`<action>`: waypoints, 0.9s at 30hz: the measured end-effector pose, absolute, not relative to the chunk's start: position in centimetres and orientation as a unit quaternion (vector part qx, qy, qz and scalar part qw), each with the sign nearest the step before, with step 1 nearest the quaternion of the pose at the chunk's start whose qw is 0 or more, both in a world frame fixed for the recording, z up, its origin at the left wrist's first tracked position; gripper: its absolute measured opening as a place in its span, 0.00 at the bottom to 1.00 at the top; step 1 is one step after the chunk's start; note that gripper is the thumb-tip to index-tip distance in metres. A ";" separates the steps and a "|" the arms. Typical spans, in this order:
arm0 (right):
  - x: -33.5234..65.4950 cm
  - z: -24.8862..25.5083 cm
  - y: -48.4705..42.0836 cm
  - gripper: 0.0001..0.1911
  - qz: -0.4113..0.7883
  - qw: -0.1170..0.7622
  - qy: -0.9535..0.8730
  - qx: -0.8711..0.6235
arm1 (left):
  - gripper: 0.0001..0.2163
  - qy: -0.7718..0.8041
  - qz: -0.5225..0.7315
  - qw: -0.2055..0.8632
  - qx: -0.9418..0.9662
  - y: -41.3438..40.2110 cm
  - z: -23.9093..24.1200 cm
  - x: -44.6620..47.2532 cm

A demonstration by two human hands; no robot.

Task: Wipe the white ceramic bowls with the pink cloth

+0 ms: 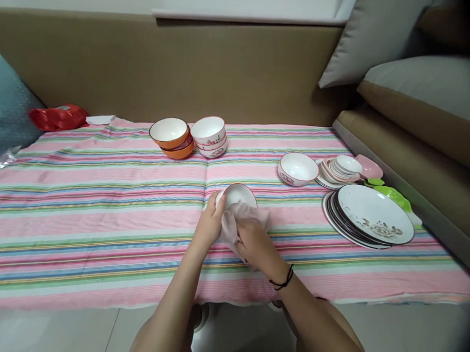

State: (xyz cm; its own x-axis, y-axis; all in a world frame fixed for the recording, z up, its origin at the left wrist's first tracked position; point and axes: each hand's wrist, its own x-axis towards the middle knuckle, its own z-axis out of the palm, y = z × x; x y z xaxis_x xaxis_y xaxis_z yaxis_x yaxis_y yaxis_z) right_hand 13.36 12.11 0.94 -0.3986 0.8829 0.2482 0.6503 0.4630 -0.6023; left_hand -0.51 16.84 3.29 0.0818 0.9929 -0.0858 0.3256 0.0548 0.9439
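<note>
My left hand [211, 220] is closed on the left rim of a white bowl [234, 194] with a thin red edge, its thumb over the lip. In my right hand [254, 244] is a pale pinkish cloth [230, 228], bunched against the bowl's near side and partly covering its inside. The cloth hangs down below the bowl between my hands. Much of the bowl's outside is hidden by the cloth and my fingers. Beyond it to the right sits another white bowl [299, 168] with a red rim and a printed pattern.
Orange bowls [170, 135] and white bowls [209, 130] are stacked at the back. To the right are small dishes [347, 164], stacked plates [376, 211] and a green leaf-shaped dish [396, 197]. A red bag [62, 117] lies far left on the striped cloth [83, 201].
</note>
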 end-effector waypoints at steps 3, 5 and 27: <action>13.6 0.5 12.3 0.14 0.136 0.240 -0.809 -0.519 | 0.23 0.572 0.362 0.456 0.578 16.8 3.5 -0.4; 13.6 0.2 12.4 0.22 0.097 0.233 -0.799 -0.545 | 0.23 0.572 0.359 0.462 0.575 16.7 3.6 -0.3; 13.7 0.5 12.0 0.19 0.115 0.252 -0.794 -0.541 | 0.22 0.567 0.357 0.462 0.581 16.6 4.3 -0.4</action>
